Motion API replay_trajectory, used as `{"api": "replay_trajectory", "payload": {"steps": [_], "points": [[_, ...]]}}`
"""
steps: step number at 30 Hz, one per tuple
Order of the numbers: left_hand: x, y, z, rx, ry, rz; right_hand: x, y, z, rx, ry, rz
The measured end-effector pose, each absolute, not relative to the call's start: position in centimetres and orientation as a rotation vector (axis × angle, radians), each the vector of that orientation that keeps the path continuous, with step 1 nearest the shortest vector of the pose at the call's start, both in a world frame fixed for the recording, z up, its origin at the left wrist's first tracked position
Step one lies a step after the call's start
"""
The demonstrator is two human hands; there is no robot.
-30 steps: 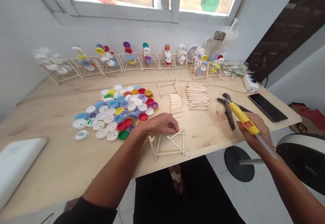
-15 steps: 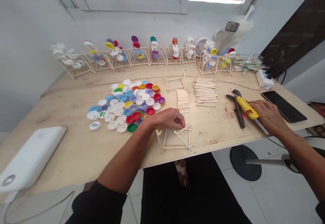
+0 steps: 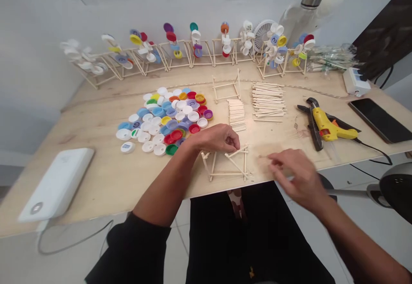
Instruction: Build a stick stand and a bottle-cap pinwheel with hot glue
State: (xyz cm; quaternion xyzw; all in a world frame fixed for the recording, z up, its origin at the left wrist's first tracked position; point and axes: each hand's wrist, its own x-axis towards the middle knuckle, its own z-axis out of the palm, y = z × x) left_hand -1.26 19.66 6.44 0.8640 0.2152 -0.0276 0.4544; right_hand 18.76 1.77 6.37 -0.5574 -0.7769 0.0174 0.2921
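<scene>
My left hand (image 3: 219, 138) is closed in a pinch at the top of a small wooden stick frame (image 3: 228, 174) near the table's front edge. Between its fingertips is the end of a thin wooden stick (image 3: 237, 151), which slants across the frame's upper right part. My right hand (image 3: 298, 176), slightly blurred, is in the air to the right of the frame, its thumb and fingers apart and nothing seen in them. A yellow glue gun (image 3: 331, 128) rests on its black stand with pliers-like handles (image 3: 314, 127) beyond that hand.
Loose bottle caps (image 3: 172, 125) lie left of centre. Stick piles (image 3: 268, 101) and short sticks (image 3: 236, 115) lie behind, near another frame (image 3: 225, 86). Cap-wheel models (image 3: 174, 48) line the wall. A white power bank (image 3: 59, 181) and a phone (image 3: 381, 119) lie at the sides.
My right hand has let go of the glue gun and moved left toward the frame. My left hand keeps its pinch on the stick. The view has tilted down.
</scene>
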Motion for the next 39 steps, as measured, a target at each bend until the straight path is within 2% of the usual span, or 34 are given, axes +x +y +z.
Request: {"api": "replay_trajectory", "payload": {"steps": [4, 11, 19, 39], "points": [[-1.2, 19.5, 6.6, 2.158, 0.520, -0.060, 14.7, 2.8, 4.6, -1.495, -2.040, 0.185], [-1.0, 19.5, 6.6, 2.188, 0.497, -0.064, 13.0, 3.4, 3.8, -1.495, -2.031, 0.167], [-1.1, 19.5, 6.6, 2.158, 0.501, -0.052, 12.7, 3.3, 3.3, -1.478, -1.921, 0.282], [-1.2, 19.7, 6.2, 2.105, 0.540, -0.025, 13.0, 3.3, 3.0, -1.431, -1.904, 0.289]]}}
